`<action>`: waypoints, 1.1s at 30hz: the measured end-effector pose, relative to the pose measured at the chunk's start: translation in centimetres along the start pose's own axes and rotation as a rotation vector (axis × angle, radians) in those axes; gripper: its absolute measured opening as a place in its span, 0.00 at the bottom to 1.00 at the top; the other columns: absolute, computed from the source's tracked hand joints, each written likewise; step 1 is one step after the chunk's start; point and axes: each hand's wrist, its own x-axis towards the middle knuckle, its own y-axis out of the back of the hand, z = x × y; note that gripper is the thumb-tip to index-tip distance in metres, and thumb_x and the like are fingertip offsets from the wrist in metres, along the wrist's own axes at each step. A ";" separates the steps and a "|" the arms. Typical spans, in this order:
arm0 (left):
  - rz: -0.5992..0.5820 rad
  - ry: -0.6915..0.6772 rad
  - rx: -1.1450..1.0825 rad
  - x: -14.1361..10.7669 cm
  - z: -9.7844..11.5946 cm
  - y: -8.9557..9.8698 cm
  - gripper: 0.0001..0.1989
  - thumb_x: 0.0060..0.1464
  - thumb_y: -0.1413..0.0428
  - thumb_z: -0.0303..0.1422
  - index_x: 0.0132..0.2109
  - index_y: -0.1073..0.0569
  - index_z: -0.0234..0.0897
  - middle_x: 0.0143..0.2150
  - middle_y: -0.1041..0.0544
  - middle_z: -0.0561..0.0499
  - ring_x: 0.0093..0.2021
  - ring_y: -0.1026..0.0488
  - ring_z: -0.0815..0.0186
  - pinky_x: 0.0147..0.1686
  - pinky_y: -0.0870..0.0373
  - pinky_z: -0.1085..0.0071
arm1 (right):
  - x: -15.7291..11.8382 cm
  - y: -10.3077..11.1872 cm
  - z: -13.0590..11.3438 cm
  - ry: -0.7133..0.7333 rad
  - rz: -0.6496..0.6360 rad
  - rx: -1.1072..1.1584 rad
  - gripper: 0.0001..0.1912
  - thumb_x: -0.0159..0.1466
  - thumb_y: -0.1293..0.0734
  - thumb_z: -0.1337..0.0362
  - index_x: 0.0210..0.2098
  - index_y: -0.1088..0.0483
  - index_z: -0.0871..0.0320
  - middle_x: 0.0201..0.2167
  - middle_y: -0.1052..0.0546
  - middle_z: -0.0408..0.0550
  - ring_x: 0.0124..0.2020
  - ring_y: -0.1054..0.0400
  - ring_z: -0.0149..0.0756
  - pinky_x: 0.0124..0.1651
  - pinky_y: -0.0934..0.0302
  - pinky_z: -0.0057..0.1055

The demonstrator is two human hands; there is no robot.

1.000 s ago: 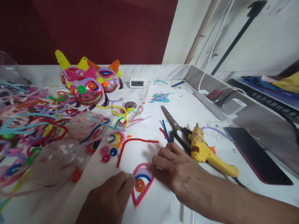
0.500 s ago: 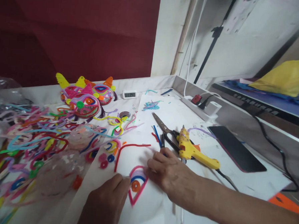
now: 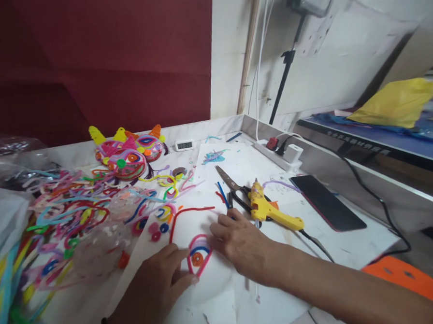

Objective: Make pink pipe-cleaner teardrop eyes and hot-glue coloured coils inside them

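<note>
An eye-shaped chenille piece lies on white paper between my hands. Its pink pipe-cleaner outline [image 3: 204,265] surrounds a blue arc, a lilac arc and an orange coil [image 3: 197,259]. My left hand [image 3: 161,277] grips the left side, with its thumb at the lower tip and its index finger higher up. My right hand [image 3: 239,238] has its fingers curled, with the fingertips at the upper right edge of the outline. Just above the piece lies a bent red pipe cleaner [image 3: 190,210]. Black-handled scissors [image 3: 230,179] and a yellow glue gun [image 3: 272,211] rest beyond my right hand.
Loose pipe cleaners [image 3: 69,207] and clear plastic pieces [image 3: 99,247] crowd the left. Colourful decorated masks [image 3: 129,162] stand behind, near a small digital clock [image 3: 184,145]. A phone [image 3: 326,201], a power strip [image 3: 278,155] and cables line the right side.
My left thumb has moved to the lower tip of the eye piece, covering it. My right hand stays at the right edge. The whole view has shifted slightly.
</note>
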 end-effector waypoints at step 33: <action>0.028 -0.038 -0.006 -0.1 -1.3 -1.6 0.11 0.51 0.44 0.24 0.42 0.25 0.40 0.35 0.25 0.52 0.34 0.25 0.64 0.32 0.30 0.72 | 0.4 1.0 -0.3 -0.022 -0.107 0.058 0.07 0.62 0.39 0.70 0.35 0.29 0.60 0.35 0.28 0.49 0.39 0.40 0.42 0.41 0.52 0.41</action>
